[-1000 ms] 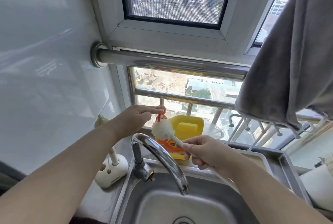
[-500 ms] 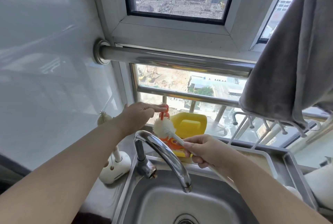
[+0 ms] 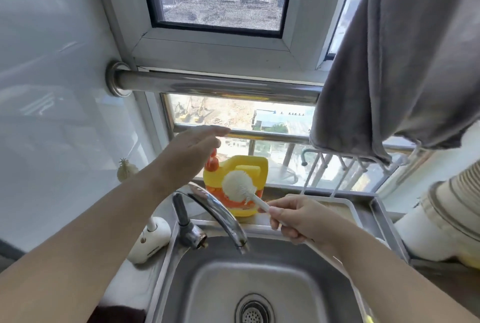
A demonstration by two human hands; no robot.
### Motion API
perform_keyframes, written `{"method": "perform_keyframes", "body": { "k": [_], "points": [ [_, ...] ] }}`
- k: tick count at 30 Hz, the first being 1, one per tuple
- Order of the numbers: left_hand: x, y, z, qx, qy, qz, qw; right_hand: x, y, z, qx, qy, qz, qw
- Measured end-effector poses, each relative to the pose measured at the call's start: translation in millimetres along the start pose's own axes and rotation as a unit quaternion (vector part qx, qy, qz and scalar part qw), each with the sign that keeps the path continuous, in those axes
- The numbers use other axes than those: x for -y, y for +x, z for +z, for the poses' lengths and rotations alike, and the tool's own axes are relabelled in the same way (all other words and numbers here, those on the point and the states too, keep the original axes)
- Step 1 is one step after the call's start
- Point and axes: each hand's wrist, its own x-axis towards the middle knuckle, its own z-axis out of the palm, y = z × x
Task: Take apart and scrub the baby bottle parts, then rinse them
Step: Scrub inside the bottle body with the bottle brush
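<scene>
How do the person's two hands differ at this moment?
The left hand is open with straight fingers, above the yellow detergent bottle's red pump; the right hand grips the white round-headed bottle brush by its handle. The left is raised higher; the right is nearer the steel sink. Both are bare.

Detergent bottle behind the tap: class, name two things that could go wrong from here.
1. The left hand presses flat on the pump; the detergent bottle sits near the sink edge and might tip.
2. The brush in the right hand is beside the spout, so soap may miss it.
</scene>
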Motion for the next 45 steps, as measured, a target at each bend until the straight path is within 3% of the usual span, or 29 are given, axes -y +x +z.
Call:
{"method": "perform_keyframes", "body": {
  "k": [4,9,14,19,29,32,37,42,45],
  "points": [
    [-45,-29,30,0.029,-0.041,0.082,0.995,-18,-53,-23,-0.06,0.041,0.006,0.997],
    [-72,-67,114,0.133,-0.063,0.122,0.981,-64,-140,-59,-0.151,0.049,0.044,0.986],
    [-47,-90,208,0.208,-0.017,0.081,0.975,-120,-213,-96,-0.224,0.037,0.103,0.968],
    [-3,-97,288,0.233,0.061,0.029,0.97,-168,-244,-122,-0.279,0.07,0.134,0.948],
    [-8,-66,394,0.25,0.105,-0.069,0.96,-217,-260,-164,-0.261,0.075,0.158,0.949],
    [-7,-62,412,0.232,0.144,-0.05,0.961,-218,-260,-176,-0.249,0.071,0.163,0.952],
    [-8,-59,417,0.18,0.121,-0.041,0.975,-208,-255,-189,-0.231,0.058,0.156,0.959],
    [-10,-69,373,0.132,0.07,-0.018,0.989,-178,-243,-188,-0.196,0.026,0.12,0.973],
    [-10,-72,325,0.124,0.059,0.005,0.99,-139,-231,-176,-0.171,-0.049,0.08,0.981]
  ]
}}
